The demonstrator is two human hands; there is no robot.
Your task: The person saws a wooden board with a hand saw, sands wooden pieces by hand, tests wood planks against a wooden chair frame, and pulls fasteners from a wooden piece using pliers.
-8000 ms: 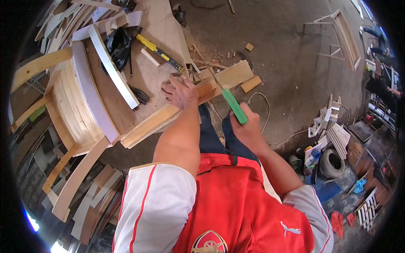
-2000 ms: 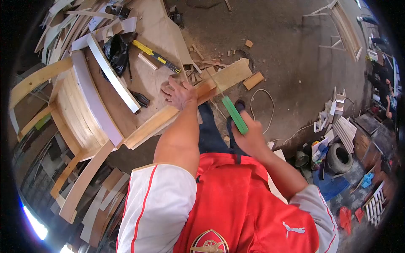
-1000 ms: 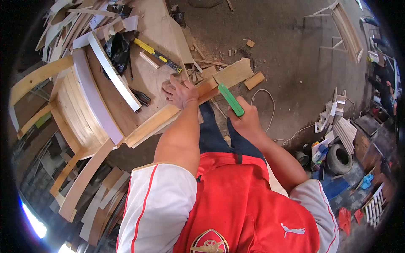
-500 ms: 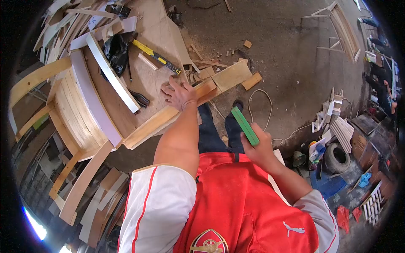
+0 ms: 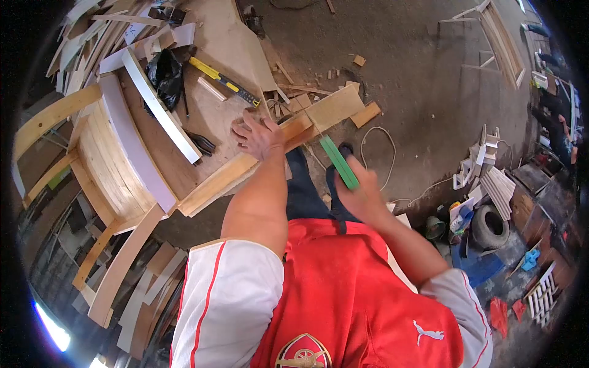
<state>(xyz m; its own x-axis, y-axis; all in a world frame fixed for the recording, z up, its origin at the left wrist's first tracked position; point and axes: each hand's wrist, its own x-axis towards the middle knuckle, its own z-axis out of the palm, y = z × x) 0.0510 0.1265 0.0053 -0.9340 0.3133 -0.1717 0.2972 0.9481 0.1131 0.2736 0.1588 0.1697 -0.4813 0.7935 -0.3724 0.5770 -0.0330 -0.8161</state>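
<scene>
My left hand (image 5: 260, 135) presses down, fingers spread, at the edge of the plywood bench top (image 5: 215, 116), against a long wooden beam (image 5: 221, 183). Its wrist lies over the beam. In my right hand (image 5: 362, 190), somewhat blurred, is a long green bar-shaped tool (image 5: 339, 162) with a groove along its length. The tool's upper end is close to the beam, just below a dark line across the wood; whether they touch I cannot tell. A pale board (image 5: 335, 110) continues beyond that line. Beyond my left hand lies a yellow-and-black tool (image 5: 224, 81).
Black-handled pliers (image 5: 201, 145), a black plastic bag (image 5: 165, 73) and a white strip (image 5: 161, 105) lie on the bench. A curved wooden frame (image 5: 116, 165) stands left. A rope (image 5: 388, 153), wood offcuts (image 5: 359, 60) and a tyre (image 5: 489, 227) are on the floor.
My right hand has moved left and slightly up, bringing the green tool closer to the beam. My left hand has stayed on the wood.
</scene>
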